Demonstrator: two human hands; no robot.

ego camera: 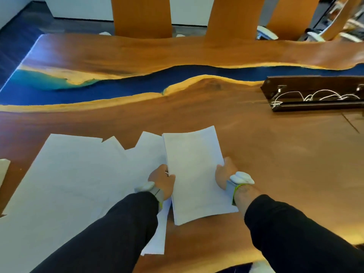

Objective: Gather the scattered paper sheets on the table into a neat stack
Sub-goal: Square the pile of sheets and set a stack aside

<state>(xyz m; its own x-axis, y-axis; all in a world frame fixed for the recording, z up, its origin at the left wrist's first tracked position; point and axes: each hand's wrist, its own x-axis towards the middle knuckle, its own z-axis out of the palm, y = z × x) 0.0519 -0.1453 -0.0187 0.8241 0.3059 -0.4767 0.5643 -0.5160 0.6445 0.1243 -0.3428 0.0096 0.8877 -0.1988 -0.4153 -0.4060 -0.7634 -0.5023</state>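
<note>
Both hands' grip bows smooth white paper stack (194,174) above glossy table (275,146).

Two hands: left hand (162,181), right hand (223,175). One held paper stack (195,174). One table (275,154). Three chair backs (141,16). One cable tray (315,93).

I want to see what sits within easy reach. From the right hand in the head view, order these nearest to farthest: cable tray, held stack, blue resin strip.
1. held stack, gripped at its right edge by the right hand.
2. cable tray, ahead, far right.
3. blue resin strip, beyond, across the table's middle.
</note>
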